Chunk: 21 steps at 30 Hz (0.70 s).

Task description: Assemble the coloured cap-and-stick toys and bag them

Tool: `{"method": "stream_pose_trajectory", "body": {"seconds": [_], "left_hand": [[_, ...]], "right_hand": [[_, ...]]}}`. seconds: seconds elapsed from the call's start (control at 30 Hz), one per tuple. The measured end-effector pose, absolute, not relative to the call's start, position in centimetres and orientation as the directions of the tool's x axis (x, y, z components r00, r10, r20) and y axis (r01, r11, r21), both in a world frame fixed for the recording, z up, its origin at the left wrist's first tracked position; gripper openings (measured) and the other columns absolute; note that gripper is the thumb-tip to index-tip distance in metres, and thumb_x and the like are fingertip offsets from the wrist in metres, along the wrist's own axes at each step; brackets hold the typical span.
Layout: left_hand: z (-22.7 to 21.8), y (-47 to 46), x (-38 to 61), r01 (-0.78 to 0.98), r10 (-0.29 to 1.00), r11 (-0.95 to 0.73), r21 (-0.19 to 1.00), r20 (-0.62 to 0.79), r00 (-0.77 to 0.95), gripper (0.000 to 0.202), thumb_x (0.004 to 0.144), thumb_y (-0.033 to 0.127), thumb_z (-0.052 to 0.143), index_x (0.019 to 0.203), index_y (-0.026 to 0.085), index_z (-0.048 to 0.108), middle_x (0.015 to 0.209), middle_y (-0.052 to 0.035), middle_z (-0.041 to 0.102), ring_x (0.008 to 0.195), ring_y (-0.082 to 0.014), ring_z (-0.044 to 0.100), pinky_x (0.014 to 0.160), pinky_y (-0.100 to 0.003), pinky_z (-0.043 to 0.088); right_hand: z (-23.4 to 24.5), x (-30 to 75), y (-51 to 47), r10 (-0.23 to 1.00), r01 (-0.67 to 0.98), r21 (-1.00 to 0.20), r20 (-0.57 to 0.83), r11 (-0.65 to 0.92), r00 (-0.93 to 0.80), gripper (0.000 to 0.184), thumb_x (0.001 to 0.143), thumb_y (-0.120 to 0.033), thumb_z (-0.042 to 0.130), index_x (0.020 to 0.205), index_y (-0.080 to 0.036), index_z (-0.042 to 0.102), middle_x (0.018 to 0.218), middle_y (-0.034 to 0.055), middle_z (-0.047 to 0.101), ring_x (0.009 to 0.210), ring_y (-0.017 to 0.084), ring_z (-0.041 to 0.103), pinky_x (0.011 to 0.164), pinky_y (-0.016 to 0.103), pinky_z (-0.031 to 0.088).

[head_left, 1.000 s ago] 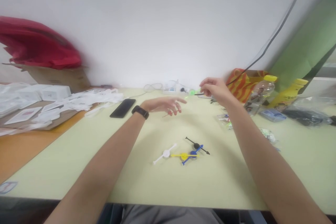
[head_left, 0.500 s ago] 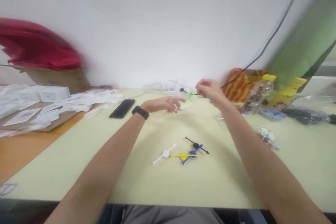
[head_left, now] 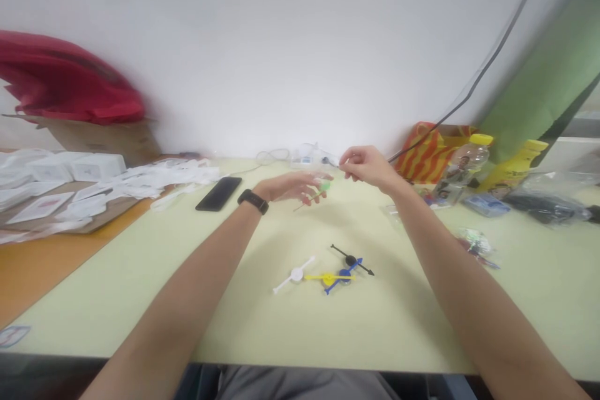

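My left hand, with a black band on its wrist, is held above the far middle of the pale green table. Its fingers pinch a small green arrow-shaped piece with a thin stem. My right hand hovers just right of it, fingers curled in a pinch; what they hold is too small to make out. Nearer to me lie a white pointer, a yellow pointer, a blue pointer and a black pointer, the last three overlapping.
A black phone lies left of my hands. White packets and a cardboard box with red cloth fill the left. Bottles, an orange striped bag, plastic bags and a green panel stand at right.
My right hand has moved left toward my left hand. The green piece, earlier near my right fingers, is now at my left fingertips. The pointers on the table have not moved.
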<state>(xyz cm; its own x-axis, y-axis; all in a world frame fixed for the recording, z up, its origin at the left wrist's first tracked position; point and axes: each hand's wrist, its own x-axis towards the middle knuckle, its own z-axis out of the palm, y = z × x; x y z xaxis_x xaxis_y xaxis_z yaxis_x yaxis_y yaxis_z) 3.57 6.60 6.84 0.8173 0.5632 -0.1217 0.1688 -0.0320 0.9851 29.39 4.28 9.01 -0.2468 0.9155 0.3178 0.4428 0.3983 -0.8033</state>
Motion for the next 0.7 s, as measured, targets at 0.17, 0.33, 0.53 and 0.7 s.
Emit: {"method": "stream_pose_trajectory", "body": {"seconds": [0.17, 0.33, 0.53, 0.7], "left_hand": [[6.7, 6.8, 3.3, 0.212, 0.585, -0.048, 0.976, -0.145, 0.798, 0.062, 0.091, 0.045, 0.069, 0.147, 0.027, 0.054, 0.117, -0.0107, 0.069, 0.101, -0.0234, 0.066, 0.085, -0.035, 0.049], [6.3, 7.4, 2.8, 0.264, 0.601, -0.047, 0.963, -0.184, 0.778, 0.062, 0.092, 0.048, 0.066, 0.148, 0.027, 0.053, 0.118, -0.0108, 0.069, 0.099, -0.0223, 0.066, 0.086, -0.034, 0.05], [5.8, 8.0, 2.0, 0.3, 0.627, -0.04, 0.953, -0.21, 0.751, 0.063, 0.09, 0.048, 0.069, 0.147, 0.027, 0.054, 0.118, -0.0109, 0.069, 0.102, -0.0234, 0.066, 0.086, -0.034, 0.05], [6.0, 6.8, 1.7, 0.269, 0.667, -0.054, 0.962, -0.166, 0.727, 0.064, 0.088, 0.049, 0.073, 0.145, 0.026, 0.056, 0.117, -0.0116, 0.068, 0.102, -0.0233, 0.065, 0.083, -0.033, 0.048]], "right_hand": [[9.4, 30.0, 4.0, 0.926, 0.448, -0.811, 0.31, 0.376, -0.215, 0.016, 0.083, -0.031, 0.075, 0.087, -0.017, 0.07, 0.068, 0.0033, 0.068, 0.053, 0.011, 0.051, 0.048, 0.023, 0.035], [10.5, 30.8, 2.8, 0.88, 0.342, -0.853, 0.243, 0.394, -0.409, 0.021, 0.086, -0.038, 0.071, 0.079, -0.018, 0.068, 0.069, 0.0028, 0.067, 0.056, 0.011, 0.047, 0.053, 0.025, 0.036], [9.3, 29.8, 1.1, 0.642, 0.609, -0.657, -0.241, 0.444, -0.728, 0.02, 0.083, -0.036, 0.072, 0.09, -0.017, 0.075, 0.085, 0.0068, 0.076, 0.075, 0.018, 0.066, 0.065, 0.026, 0.049], [4.6, 28.0, -1.8, 0.635, 0.622, -0.615, -0.24, 0.486, -0.734, 0.023, 0.082, -0.034, 0.074, 0.094, -0.014, 0.073, 0.084, 0.0059, 0.074, 0.073, 0.017, 0.066, 0.064, 0.025, 0.049]]}}
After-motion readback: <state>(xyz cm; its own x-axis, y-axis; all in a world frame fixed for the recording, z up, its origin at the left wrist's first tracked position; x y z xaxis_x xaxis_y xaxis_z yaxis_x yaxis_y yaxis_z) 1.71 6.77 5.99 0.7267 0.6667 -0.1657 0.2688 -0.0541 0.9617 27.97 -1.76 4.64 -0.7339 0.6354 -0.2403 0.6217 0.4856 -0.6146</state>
